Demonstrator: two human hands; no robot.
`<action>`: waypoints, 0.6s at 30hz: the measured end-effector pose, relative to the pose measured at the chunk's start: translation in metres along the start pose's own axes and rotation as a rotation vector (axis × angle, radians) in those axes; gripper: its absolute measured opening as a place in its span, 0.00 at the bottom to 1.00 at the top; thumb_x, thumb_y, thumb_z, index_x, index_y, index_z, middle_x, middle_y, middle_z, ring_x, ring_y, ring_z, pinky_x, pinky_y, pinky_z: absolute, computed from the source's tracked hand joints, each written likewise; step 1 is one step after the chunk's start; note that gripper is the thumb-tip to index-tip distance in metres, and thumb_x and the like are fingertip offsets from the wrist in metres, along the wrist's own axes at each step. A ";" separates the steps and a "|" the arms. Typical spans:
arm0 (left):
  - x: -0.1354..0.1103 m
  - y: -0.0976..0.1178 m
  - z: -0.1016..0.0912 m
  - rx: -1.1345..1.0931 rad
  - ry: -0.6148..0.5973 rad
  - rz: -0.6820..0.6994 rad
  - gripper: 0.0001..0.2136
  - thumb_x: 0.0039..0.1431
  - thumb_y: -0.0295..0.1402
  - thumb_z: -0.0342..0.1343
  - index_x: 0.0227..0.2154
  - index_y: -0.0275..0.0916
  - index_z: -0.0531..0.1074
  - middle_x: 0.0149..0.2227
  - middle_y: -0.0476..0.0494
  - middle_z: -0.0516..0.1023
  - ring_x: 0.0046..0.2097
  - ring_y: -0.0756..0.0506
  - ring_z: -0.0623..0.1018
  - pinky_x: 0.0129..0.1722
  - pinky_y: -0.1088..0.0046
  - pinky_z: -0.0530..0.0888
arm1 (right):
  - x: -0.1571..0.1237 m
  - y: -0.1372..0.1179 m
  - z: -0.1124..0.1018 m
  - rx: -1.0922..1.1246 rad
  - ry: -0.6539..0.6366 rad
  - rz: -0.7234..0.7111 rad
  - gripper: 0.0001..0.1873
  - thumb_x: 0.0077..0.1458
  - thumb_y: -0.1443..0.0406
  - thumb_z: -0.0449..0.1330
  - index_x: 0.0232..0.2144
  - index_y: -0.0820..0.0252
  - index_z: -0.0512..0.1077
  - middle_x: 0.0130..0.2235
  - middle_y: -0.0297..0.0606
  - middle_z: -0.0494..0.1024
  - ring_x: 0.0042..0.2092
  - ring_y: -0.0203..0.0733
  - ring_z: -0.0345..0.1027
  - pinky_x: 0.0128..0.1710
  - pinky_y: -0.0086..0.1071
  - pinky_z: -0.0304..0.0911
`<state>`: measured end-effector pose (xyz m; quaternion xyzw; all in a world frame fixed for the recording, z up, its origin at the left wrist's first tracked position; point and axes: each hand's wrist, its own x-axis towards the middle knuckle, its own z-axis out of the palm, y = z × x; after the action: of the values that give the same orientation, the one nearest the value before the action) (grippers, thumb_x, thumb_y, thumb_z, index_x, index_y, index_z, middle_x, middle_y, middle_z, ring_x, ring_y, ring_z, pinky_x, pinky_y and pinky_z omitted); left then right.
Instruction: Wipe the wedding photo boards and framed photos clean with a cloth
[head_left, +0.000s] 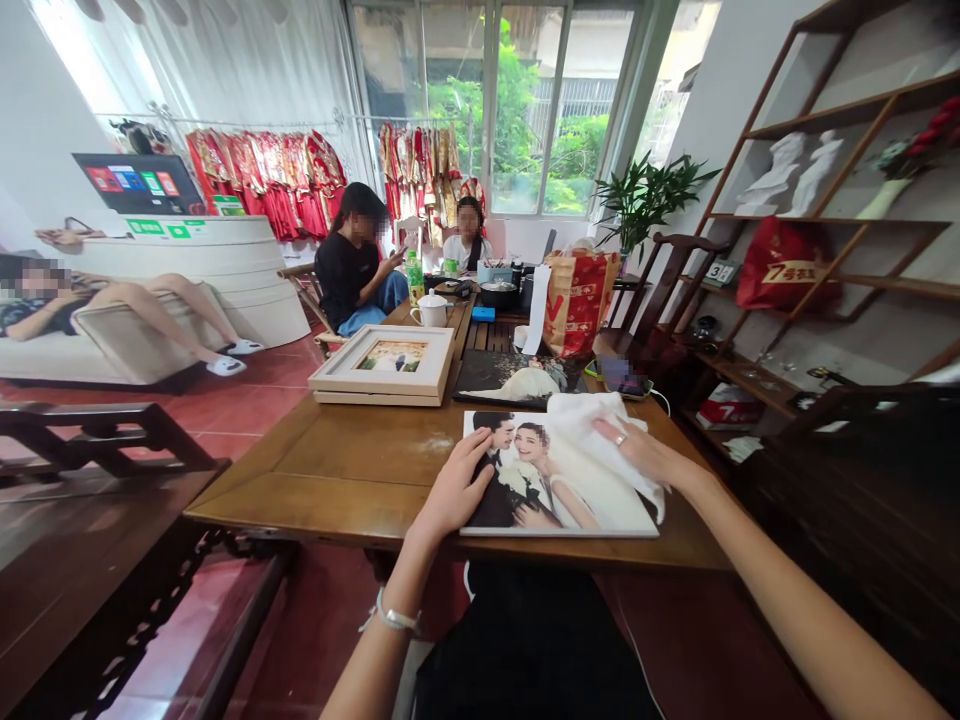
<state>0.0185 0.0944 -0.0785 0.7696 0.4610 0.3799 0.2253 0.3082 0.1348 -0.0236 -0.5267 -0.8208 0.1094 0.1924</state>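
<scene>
A large wedding photo print (559,480) lies flat at the near edge of the wooden table (352,470). My left hand (454,490) rests open on its left edge, fingers spread across the picture. My right hand (645,452), wearing a ring, lies flat on a white cloth (600,425) that is pressed onto the upper right part of the print. A darker photo print (517,378) lies just behind it.
A stack of framed pictures (386,365) sits at the table's left. Farther back stand a white teapot (433,310), a red shopping bag (577,300) and a phone (622,378). Two people sit at the far end, another lies on a sofa at left. Shelves stand at right.
</scene>
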 end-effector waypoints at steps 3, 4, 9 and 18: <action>0.000 0.002 -0.001 0.003 -0.013 -0.013 0.20 0.60 0.30 0.47 0.56 0.40 0.62 0.61 0.38 0.59 0.63 0.44 0.58 0.63 0.57 0.54 | -0.027 -0.012 0.013 -0.038 -0.018 -0.038 0.28 0.60 0.52 0.43 0.58 0.58 0.60 0.58 0.45 0.65 0.61 0.53 0.52 0.60 0.54 0.42; 0.000 0.002 -0.001 0.005 -0.017 -0.017 0.20 0.60 0.30 0.47 0.56 0.39 0.62 0.62 0.38 0.59 0.63 0.44 0.58 0.63 0.57 0.54 | -0.038 -0.020 0.018 -0.068 -0.029 -0.082 0.29 0.60 0.53 0.45 0.59 0.56 0.57 0.60 0.43 0.61 0.62 0.52 0.48 0.61 0.54 0.37; 0.001 0.000 0.001 0.004 -0.005 -0.008 0.20 0.60 0.29 0.47 0.56 0.39 0.62 0.62 0.39 0.59 0.63 0.43 0.58 0.63 0.57 0.54 | -0.094 -0.060 0.025 -0.168 -0.147 -0.311 0.35 0.57 0.53 0.52 0.63 0.42 0.45 0.65 0.33 0.49 0.65 0.52 0.37 0.61 0.58 0.31; 0.001 -0.002 0.000 0.014 -0.021 0.006 0.20 0.60 0.29 0.46 0.56 0.40 0.62 0.62 0.39 0.59 0.63 0.44 0.58 0.63 0.56 0.54 | -0.050 -0.023 0.015 -0.184 -0.161 -0.270 0.33 0.57 0.55 0.52 0.63 0.45 0.47 0.65 0.36 0.50 0.65 0.51 0.38 0.61 0.55 0.38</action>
<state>0.0175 0.0960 -0.0793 0.7765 0.4590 0.3692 0.2236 0.3011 0.0798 -0.0383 -0.4166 -0.9033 0.0489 0.0899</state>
